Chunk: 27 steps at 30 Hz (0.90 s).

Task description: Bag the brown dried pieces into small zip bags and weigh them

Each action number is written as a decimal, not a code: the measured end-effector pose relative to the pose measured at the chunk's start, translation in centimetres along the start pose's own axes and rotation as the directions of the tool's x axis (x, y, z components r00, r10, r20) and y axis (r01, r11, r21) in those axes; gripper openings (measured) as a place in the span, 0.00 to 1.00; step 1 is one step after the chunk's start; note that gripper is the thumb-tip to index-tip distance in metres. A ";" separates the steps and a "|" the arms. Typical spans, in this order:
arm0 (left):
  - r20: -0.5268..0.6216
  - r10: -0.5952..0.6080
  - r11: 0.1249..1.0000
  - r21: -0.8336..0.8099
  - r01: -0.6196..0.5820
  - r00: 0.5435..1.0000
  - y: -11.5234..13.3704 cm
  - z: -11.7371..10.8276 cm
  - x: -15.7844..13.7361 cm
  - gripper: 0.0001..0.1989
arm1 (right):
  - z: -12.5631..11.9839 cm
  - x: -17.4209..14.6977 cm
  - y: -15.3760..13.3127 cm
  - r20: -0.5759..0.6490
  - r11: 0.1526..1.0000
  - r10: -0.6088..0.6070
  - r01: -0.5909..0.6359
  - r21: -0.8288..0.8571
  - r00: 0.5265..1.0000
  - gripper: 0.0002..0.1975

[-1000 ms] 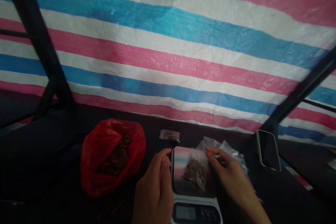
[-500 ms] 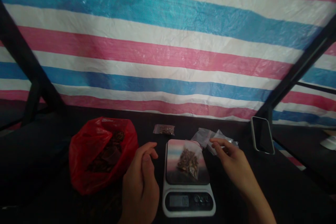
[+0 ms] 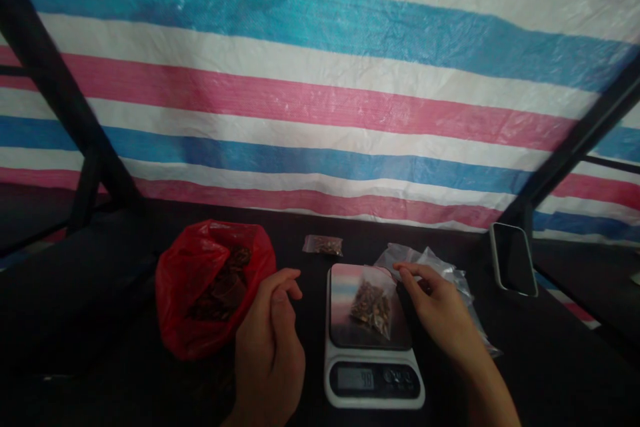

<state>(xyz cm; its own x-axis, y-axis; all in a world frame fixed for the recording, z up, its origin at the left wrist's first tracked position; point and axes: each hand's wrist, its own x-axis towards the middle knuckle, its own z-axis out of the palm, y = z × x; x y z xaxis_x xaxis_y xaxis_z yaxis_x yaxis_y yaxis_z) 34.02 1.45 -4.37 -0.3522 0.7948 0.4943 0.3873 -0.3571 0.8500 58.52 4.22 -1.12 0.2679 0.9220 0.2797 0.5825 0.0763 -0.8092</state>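
A small clear zip bag of brown dried pieces (image 3: 371,307) lies on the metal plate of a white kitchen scale (image 3: 375,399). The scale's display is lit with dim digits. My right hand (image 3: 433,290) hovers by the plate's upper right corner, thumb and forefinger close to each other with nothing visible between them. My left hand (image 3: 273,340) is held left of the scale, its fingers loosely bent and holding nothing that I can see. Beside it stands a red plastic bag (image 3: 175,300), its mouth open on dark brown dried pieces.
Another small filled zip bag (image 3: 324,245) lies behind the scale. Clear plastic bags (image 3: 453,273) are spread under and beyond my right hand. A phone (image 3: 513,259) leans on a black frame post (image 3: 555,163) at the right. Striped plastic sheeting (image 3: 320,100) hangs behind the black table.
The scale's display has gone from about zero to a higher reading. My right hand has come slightly closer to the plate; the view has shifted a little left.
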 end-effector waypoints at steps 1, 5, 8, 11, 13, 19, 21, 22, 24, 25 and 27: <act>-0.004 0.005 1.000 0.003 -0.005 1.000 -0.1 -0.1 0.0 0.16 | 0.1 0.0 0.0 0.003 1.000 -0.005 0.005 -0.005 1.000 0.21; -0.025 0.003 1.000 0.004 -0.003 1.000 -0.1 -0.4 0.2 0.17 | 0.7 -0.1 -0.1 0.009 0.999 -0.018 0.018 -0.026 1.000 0.23; -0.014 -0.003 1.000 0.004 0.003 1.000 0.4 -0.5 0.2 0.17 | 1.1 0.0 -0.1 0.018 0.999 -0.029 0.030 -0.040 0.999 0.23; 0.093 0.073 0.997 0.016 -0.075 0.993 1.3 -0.3 -0.2 0.14 | 1.2 -0.1 -0.6 0.032 0.998 -0.031 0.033 -0.047 0.999 0.21; 0.175 0.111 0.991 0.048 -0.121 0.978 1.7 0.1 -0.8 0.12 | 1.1 -0.3 -1.7 0.076 1.000 -0.009 0.011 -0.024 0.997 0.20; 0.292 0.062 0.995 0.059 -0.083 0.955 1.8 2.4 -3.1 0.37 | 2.1 -1.8 -7.9 0.311 0.981 -0.097 0.039 0.188 0.945 0.15; 0.180 -0.080 0.996 0.045 0.073 0.980 1.9 2.7 -3.5 0.35 | 3.5 -2.3 -10.0 0.403 0.968 -0.142 0.042 0.246 0.904 0.14; 0.113 -0.168 0.986 0.028 0.166 0.979 2.0 2.5 -3.4 0.33 | 4.3 -2.6 -11.0 0.452 0.960 -0.162 0.034 0.278 0.877 0.14; 0.019 -0.304 0.951 -0.044 0.305 0.952 2.3 1.7 -2.8 0.28 | 6.4 -2.9 -12.5 0.481 0.932 -0.215 0.032 0.360 0.850 0.14; -0.014 -0.342 0.937 -0.087 0.339 0.940 2.3 0.9 -2.1 0.26 | 7.6 -3.0 -13.1 0.457 0.915 -0.239 0.041 0.402 0.857 0.14; -0.105 -0.365 0.923 -0.172 0.345 0.925 2.1 -1.2 -0.5 0.24 | 10.1 -3.1 -13.9 0.363 0.892 -0.268 0.088 0.443 0.892 0.15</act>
<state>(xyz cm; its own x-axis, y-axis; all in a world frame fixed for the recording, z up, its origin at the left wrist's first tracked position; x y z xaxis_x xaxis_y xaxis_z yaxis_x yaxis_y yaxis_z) 34.01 -0.27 -2.61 -0.5567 0.8140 0.1658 0.0896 -0.1396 0.9861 41.83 4.09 4.05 -0.1957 0.9402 0.2789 0.2038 0.3172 -0.9262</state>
